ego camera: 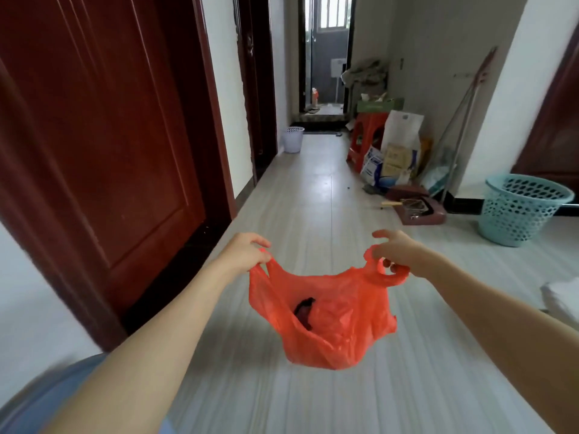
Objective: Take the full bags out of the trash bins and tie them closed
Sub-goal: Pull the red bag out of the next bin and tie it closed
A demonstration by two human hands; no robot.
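standing along the left edge, a tall door of dark red-brown wood shows raised rectangular panels and a smooth satin sheen, set in a matching frame against a plain white wall. further down the hallway, beside that wall, a small pale lavender bin with a lattice rim sits on the floor of long, pale grey planks with a faint gloss. lower in view, the left hand reaches forward on a bare forearm, its fingers curled and pinched around one thin loop handle of an orange-red plastic bag. that bag hangs in the air between both hands, above the floor and clear of any bin; its film is thin, crinkled and slightly translucent, its mouth is stretched wide and untied, its bottom sags into a rounded pouch, and a dark lump shows through the front wall. the right hand clamps the other handle between thumb and curled fingers, while its forefinger sticks out loosely above. beyond it, against the right wall, stand a red plastic stool, stiff printed paper sacks and slim broom poles leaning at a tilt. near the far right edge, a light blue round plastic basket with perforated, honeycomb-like walls sits on the floor, well apart from the bag.
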